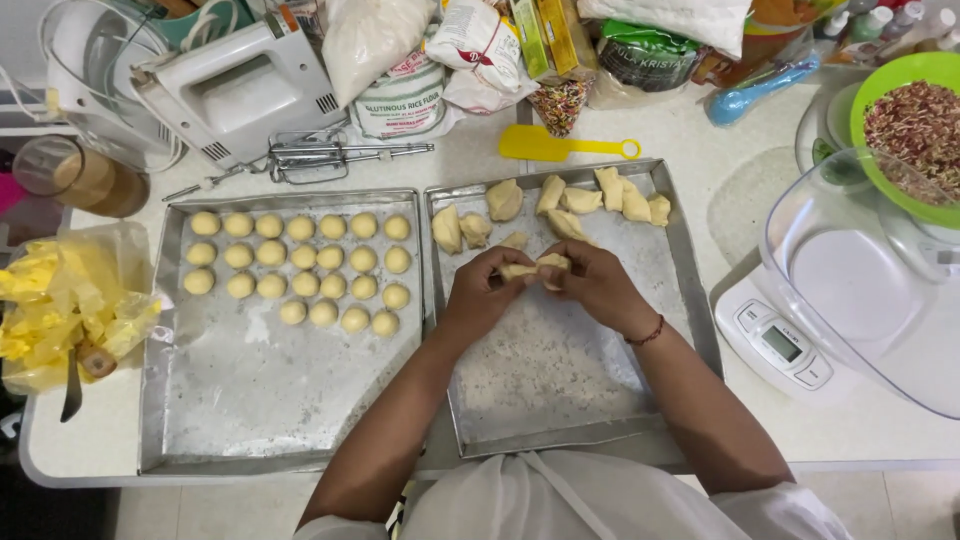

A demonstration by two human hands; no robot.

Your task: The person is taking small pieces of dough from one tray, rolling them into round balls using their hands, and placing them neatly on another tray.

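Note:
Both hands meet over the right metal tray (690, 260). My left hand (478, 293) and my right hand (598, 285) pinch one pale piece of dough (530, 266) between their fingertips. Several rough-cut dough pieces (565, 200) lie along the far end of this tray. The left metal tray (250, 400) holds several rows of small round dough balls (300, 265) in its far half. A thin red bracelet sits on my right wrist.
A kitchen scale (780, 345) with a clear bowl (870, 280) stands at right, a green bowl (905, 70) of sprinkles behind it. A hand mixer (240, 85), beaters (310, 157), yellow scraper (550, 146), flour bags (400, 95) and a yellow plastic bag (70, 310) crowd the counter.

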